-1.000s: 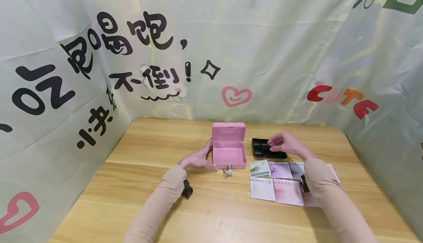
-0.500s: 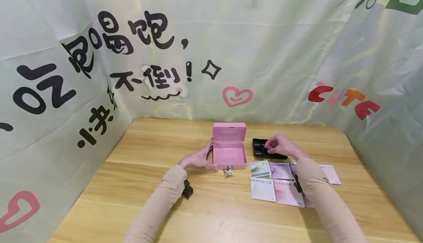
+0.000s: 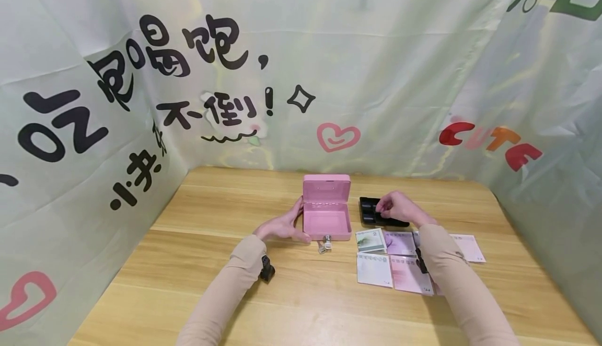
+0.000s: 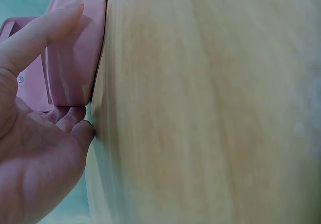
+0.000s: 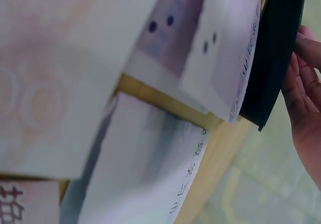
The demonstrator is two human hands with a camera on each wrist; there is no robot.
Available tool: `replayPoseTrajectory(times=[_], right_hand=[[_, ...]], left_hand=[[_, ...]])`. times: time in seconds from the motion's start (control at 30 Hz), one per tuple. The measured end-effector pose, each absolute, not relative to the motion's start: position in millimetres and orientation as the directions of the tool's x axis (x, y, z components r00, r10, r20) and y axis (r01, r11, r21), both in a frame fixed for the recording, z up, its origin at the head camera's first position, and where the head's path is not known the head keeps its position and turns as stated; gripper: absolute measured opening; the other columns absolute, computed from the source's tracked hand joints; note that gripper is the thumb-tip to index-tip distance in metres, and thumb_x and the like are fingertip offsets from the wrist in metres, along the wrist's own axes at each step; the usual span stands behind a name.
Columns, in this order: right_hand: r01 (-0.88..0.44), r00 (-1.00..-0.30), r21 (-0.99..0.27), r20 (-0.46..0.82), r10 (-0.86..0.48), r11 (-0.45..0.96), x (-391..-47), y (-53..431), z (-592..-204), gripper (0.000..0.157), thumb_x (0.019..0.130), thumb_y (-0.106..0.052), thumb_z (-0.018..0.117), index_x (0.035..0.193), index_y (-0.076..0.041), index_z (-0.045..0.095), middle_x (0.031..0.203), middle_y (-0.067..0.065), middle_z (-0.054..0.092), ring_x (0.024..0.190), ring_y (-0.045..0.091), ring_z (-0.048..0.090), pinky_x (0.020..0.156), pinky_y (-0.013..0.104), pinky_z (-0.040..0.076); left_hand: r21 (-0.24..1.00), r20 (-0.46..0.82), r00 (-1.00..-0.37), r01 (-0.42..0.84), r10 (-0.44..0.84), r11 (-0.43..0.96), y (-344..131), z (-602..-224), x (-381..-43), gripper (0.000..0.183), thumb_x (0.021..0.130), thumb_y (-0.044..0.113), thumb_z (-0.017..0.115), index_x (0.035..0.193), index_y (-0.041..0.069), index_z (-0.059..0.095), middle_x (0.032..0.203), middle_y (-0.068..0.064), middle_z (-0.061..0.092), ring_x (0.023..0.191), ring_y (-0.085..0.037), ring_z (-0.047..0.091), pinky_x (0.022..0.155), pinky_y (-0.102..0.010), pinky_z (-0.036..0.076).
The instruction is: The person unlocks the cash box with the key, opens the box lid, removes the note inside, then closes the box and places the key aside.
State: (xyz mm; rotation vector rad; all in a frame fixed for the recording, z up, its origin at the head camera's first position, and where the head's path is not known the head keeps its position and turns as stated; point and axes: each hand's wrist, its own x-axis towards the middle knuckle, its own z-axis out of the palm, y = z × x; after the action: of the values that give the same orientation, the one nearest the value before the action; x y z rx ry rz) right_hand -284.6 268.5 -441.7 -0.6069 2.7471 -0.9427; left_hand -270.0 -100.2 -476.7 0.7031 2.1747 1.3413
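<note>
A pink cash box [image 3: 311, 235] stands at the back middle of the table, lid up and inside bare. My left hand [image 3: 278, 227] holds its left side, thumb [image 4: 52, 30] along one face and the other fingers round the back edge. To the right lies a black compartment tray [image 3: 368, 220]. My right hand [image 3: 401, 207] is over it, with bent fingers reaching down into a compartment. In the right wrist view the tray's dark wall [image 5: 268, 58] hides the fingertips, so I cannot tell what they pinch.
Several banknotes lie in two rows in front of the tray, among them a green one [image 3: 369, 240], a purple one [image 3: 400, 243] and a pink one [image 3: 409, 275]. The right sleeve [image 3: 444, 262] covers some. Keys [image 3: 322, 248] hang by the box's front lock [image 3: 327, 240]. Printed cloth surrounds the table.
My right hand has shifted slightly left and lower over the black tray, and its sleeve now uncovers more of the rightmost note. The left hand and the cash box have stayed put.
</note>
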Motion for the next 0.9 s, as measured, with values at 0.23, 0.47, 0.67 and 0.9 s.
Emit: replayPoseTrajectory(times=[0.23,0.47,0.67,0.9], right_hand=[[-0.347,-0.895,-0.604,-0.017,-0.446,0.718,-286.6,265.3,-445.3,0.011,0.078,0.014,0.066,0.087,0.008,0.07,0.079,0.016,0.071,0.072,0.016,0.063,0.065,0.017,0.052],[-0.383,-0.887,-0.59,0.019,-0.462,0.711,-286.3,266.2,-445.1,0.01,0.078,0.013,0.065,0.085,0.007,0.07,0.076,0.014,0.07,0.07,0.011,0.06,0.063,0.018,0.051],[-0.411,-0.885,-0.582,0.068,-0.461,0.702,-285.5,268.8,-441.7,0.011,0.078,0.014,0.065,0.084,0.007,0.07,0.075,0.014,0.07,0.068,0.01,0.059,0.061,0.018,0.05],[-0.412,-0.89,-0.569,0.084,-0.448,0.712,-282.2,266.9,-436.8,0.012,0.08,0.013,0.066,0.085,0.004,0.072,0.076,0.012,0.071,0.068,0.009,0.06,0.061,0.018,0.051]], left_hand=[[0.898,-0.14,-0.746,0.182,0.651,0.401,-100.4,-475.8,-269.3,0.132,0.076,0.01,0.084,0.16,0.012,-0.017,0.17,-0.018,0.002,0.159,-0.035,0.005,0.129,-0.057,0.007],[0.897,-0.125,-0.736,0.203,0.665,0.393,-100.9,-474.2,-268.6,0.13,0.078,0.01,0.083,0.159,0.009,-0.019,0.17,-0.02,-0.001,0.158,-0.037,0.004,0.129,-0.059,0.008],[0.899,-0.128,-0.746,0.19,0.653,0.393,-99.9,-474.3,-268.8,0.131,0.076,0.008,0.084,0.16,0.012,-0.016,0.171,-0.018,0.001,0.159,-0.035,0.005,0.128,-0.059,0.008],[0.895,-0.119,-0.743,0.207,0.659,0.395,-100.3,-474.2,-268.8,0.131,0.077,0.009,0.083,0.16,0.011,-0.017,0.17,-0.02,0.002,0.158,-0.037,0.006,0.128,-0.06,0.008]])
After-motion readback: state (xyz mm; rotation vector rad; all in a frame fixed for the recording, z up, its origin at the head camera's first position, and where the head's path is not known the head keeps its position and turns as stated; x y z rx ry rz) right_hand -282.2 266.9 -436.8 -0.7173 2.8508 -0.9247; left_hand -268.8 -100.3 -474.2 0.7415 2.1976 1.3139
